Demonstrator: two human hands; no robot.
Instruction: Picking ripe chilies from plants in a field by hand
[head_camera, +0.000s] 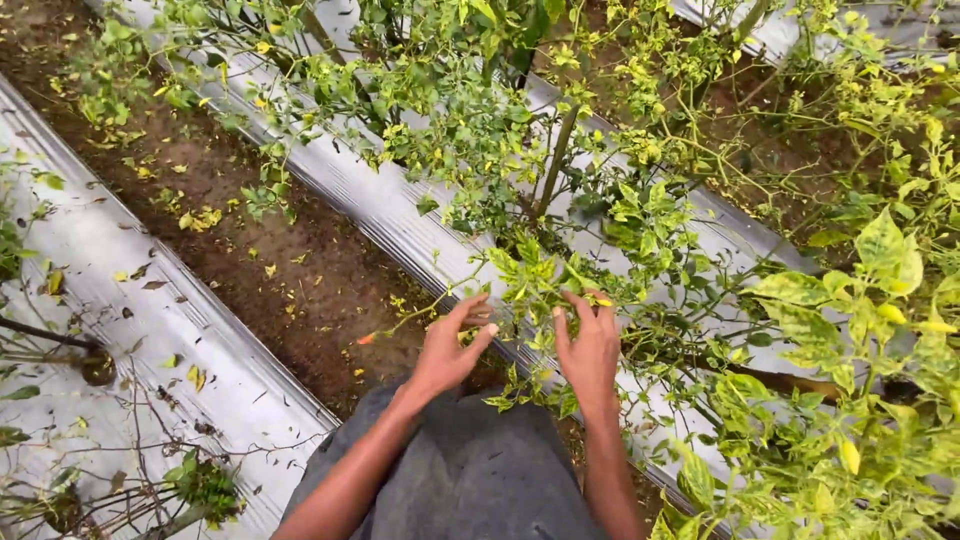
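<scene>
Two hands: left hand (448, 350), right hand (588, 348), in upright plant (545, 180) (leaning right).

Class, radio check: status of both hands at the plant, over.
Left hand open, fingers spread at leafy twigs. Right hand open, fingertips in the same foliage. Silver mulch sheet beneath; nothing blocking.

just one head cam, looking steeply down, close over the hands and plant (560, 180) rows.

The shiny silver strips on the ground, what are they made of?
The silver strips look like thin plastic sheeting with a glossy, metallic finish: they wrinkle and reflect light in streaks. The plant that both hands reach into grows up through one strip.
</scene>
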